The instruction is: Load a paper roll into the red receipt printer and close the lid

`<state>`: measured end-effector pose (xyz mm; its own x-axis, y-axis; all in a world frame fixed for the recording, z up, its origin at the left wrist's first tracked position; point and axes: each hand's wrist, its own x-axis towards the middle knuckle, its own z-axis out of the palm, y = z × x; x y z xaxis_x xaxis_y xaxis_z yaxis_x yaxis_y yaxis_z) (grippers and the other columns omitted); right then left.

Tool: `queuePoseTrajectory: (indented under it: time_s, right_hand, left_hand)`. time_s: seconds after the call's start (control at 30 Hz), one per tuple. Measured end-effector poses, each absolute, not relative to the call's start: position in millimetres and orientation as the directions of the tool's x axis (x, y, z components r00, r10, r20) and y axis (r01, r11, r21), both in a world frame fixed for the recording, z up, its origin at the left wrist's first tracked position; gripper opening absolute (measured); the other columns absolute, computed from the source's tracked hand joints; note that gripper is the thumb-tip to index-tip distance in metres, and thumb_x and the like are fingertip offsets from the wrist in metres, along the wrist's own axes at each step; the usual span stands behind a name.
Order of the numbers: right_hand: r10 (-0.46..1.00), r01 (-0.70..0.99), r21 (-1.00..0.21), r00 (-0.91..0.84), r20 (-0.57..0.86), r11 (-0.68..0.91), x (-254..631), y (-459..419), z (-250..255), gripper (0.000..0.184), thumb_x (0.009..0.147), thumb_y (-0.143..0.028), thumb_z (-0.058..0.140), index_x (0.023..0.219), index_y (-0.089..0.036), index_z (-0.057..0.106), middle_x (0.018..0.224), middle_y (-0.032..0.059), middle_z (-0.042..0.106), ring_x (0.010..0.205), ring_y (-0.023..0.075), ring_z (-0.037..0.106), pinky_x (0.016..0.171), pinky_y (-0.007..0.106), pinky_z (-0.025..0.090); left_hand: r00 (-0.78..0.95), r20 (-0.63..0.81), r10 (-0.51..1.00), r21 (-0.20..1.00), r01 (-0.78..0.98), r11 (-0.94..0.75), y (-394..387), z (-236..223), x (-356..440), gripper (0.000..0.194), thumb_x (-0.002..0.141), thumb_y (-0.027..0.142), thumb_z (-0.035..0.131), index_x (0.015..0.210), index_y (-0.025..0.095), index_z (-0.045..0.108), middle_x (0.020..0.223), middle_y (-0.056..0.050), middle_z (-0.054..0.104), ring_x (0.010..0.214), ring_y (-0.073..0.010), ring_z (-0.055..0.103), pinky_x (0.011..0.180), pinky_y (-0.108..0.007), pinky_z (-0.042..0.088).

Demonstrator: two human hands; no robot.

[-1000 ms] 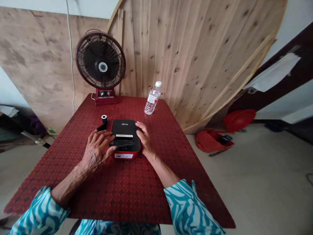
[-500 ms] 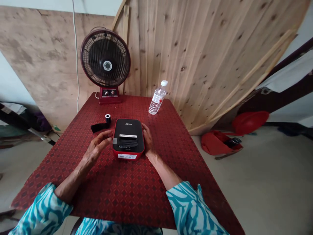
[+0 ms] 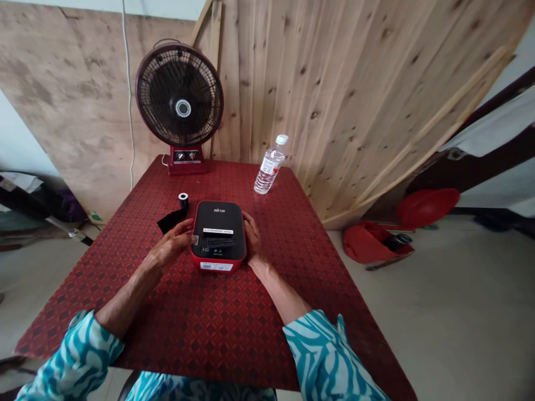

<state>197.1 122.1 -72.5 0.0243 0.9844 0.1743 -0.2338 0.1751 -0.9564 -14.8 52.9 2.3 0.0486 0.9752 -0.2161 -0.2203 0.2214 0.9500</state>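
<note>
On the table in front of me lies a small red and black label printer (image 3: 220, 223), with a slot in its top and a white label on its front. My right hand (image 3: 253, 236) is cupped along its right side, its thumb side partly hidden. At the left edge is my left hand (image 3: 174, 242), fingers stretched out and the tips touching the printer near a grey tab. Behind that hand, a roll of black tape (image 3: 183, 200) with a white core stands on end, its loose black strip (image 3: 171, 221) trailing toward me.
A fan (image 3: 183, 106) with a dark red base stands at the table's back left. Farther right is a clear water bottle (image 3: 268, 167) with a white cap. The patterned red table (image 3: 267, 334) meets a wooden panel wall (image 3: 334, 100). A red bag (image 3: 363, 245) lies on the floor at right.
My left hand has moved right and closed the gap to the printer's left edge. The right hand stays at the printer's right side. The view has shifted slightly.
</note>
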Motion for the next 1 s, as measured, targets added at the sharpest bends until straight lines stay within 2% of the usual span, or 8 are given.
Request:
queuePoseTrajectory:
  time_s: [0.17,0.47,0.7,0.77,0.87,0.93,1.0]
  right_hand:
    - [0.982,-0.202,-0.961,0.037,0.187,0.190,198,122,-73,0.040,0.084,-0.050,0.051,0.115,-0.027,0.063,0.123,0.0018,0.065,0.118,0.0221,0.056,0.105,0.041,0.038]
    - [0.980,-0.157,-0.970,0.093,0.174,0.187,196,121,-65,0.041,0.083,-0.052,0.050,0.111,-0.026,0.065,0.124,0.0035,0.065,0.119,0.0223,0.055,0.106,0.042,0.039]
    - [0.977,-0.143,-0.967,0.064,0.204,0.211,197,123,-67,0.041,0.084,-0.051,0.048,0.112,-0.026,0.065,0.123,0.0035,0.066,0.119,0.0216,0.055,0.106,0.041,0.039]
    - [0.977,-0.142,-0.967,0.053,0.206,0.211,197,123,-66,0.041,0.084,-0.051,0.048,0.112,-0.025,0.065,0.123,0.0038,0.066,0.119,0.0217,0.055,0.106,0.040,0.038]
    - [0.979,-0.158,-0.966,0.054,0.198,0.204,197,123,-66,0.042,0.083,-0.052,0.051,0.112,-0.025,0.066,0.123,0.0038,0.066,0.119,0.0222,0.055,0.105,0.040,0.039]
    - [0.978,-0.182,-0.961,0.052,0.201,0.207,196,124,-67,0.043,0.082,-0.053,0.053,0.111,-0.025,0.066,0.121,0.0033,0.067,0.117,0.0224,0.056,0.104,0.039,0.039]
    - [0.977,-0.211,-0.954,0.047,0.208,0.213,196,125,-70,0.044,0.081,-0.054,0.054,0.111,-0.025,0.066,0.119,0.0028,0.068,0.116,0.0224,0.057,0.104,0.039,0.040]
  left_hand:
    - [0.098,-0.177,0.979,0.961,-0.197,0.193,55,2,-13,0.064,0.062,0.029,0.068,0.125,0.020,0.057,0.116,-0.009,0.069,0.105,-0.0297,0.064,0.085,-0.040,0.050]
    - [0.102,-0.224,0.969,0.942,-0.230,0.242,58,-2,-16,0.066,0.057,0.029,0.070,0.121,0.020,0.058,0.121,-0.011,0.066,0.109,-0.0321,0.062,0.086,-0.041,0.050]
    - [0.124,-0.171,0.978,0.960,-0.204,0.193,58,-5,-18,0.069,0.062,0.030,0.069,0.128,0.018,0.053,0.119,-0.012,0.067,0.109,-0.0322,0.062,0.091,-0.044,0.048]
    - [0.141,-0.116,0.983,0.986,-0.100,0.130,58,0,-22,0.064,0.066,0.030,0.067,0.128,0.019,0.055,0.121,-0.012,0.066,0.111,-0.0326,0.061,0.092,-0.045,0.048]
    - [0.089,0.049,0.995,0.973,0.220,-0.068,60,18,-23,0.053,0.074,0.035,0.065,0.124,0.020,0.059,0.121,-0.011,0.066,0.110,-0.0311,0.061,0.092,-0.044,0.048]
    - [0.141,0.188,0.972,0.852,0.468,-0.233,68,33,-16,0.041,0.081,0.038,0.059,0.118,0.020,0.063,0.117,-0.010,0.068,0.107,-0.0279,0.063,0.093,-0.041,0.048]
    - [0.309,0.226,0.924,0.638,0.669,-0.381,80,47,-4,0.031,0.088,0.033,0.050,0.111,0.021,0.066,0.114,-0.008,0.069,0.106,-0.0238,0.063,0.095,-0.037,0.047]
